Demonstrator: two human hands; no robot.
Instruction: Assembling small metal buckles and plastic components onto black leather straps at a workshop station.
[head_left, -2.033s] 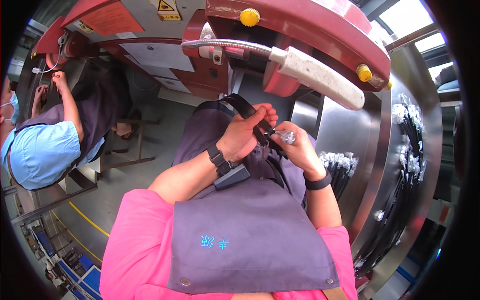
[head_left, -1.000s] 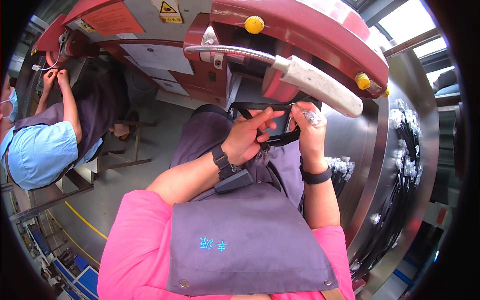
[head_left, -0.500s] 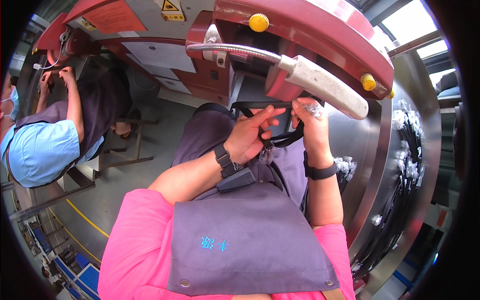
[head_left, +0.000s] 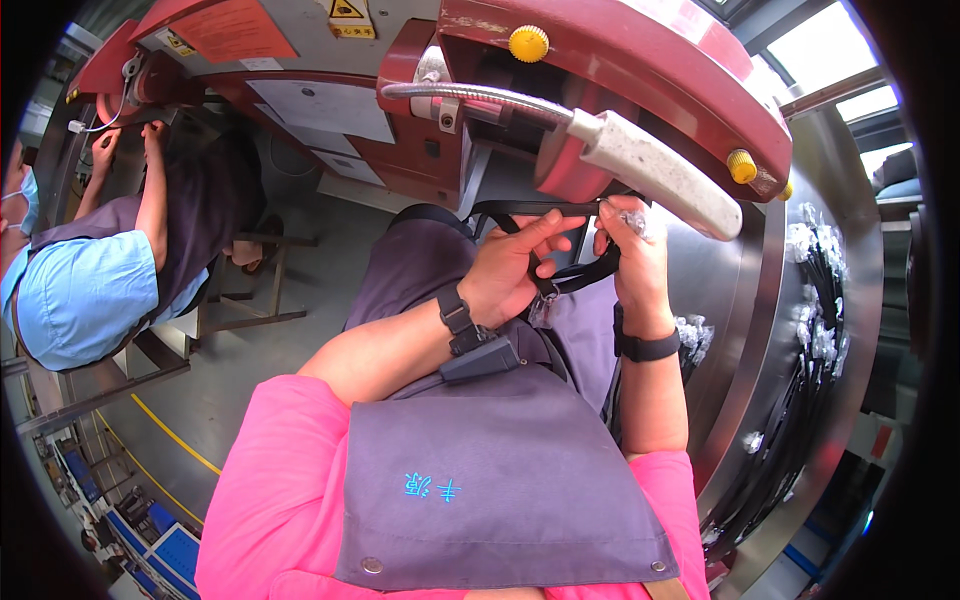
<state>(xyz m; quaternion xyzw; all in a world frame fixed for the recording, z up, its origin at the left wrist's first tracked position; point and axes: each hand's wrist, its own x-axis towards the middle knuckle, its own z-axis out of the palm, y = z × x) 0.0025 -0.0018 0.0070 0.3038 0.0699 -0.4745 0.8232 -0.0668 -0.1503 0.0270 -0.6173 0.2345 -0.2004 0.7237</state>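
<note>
Strap, black and looped, spans both hands in the head view, near the white handle on the red machine. The left hand curls loosely around it; the right hand pinches it between thumb and fingers, beside clear wrapping.

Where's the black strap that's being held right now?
In the head view, the strap is just above the middle, pinched in the right hand and reaching across to the left hand, below the red wheel.
</note>
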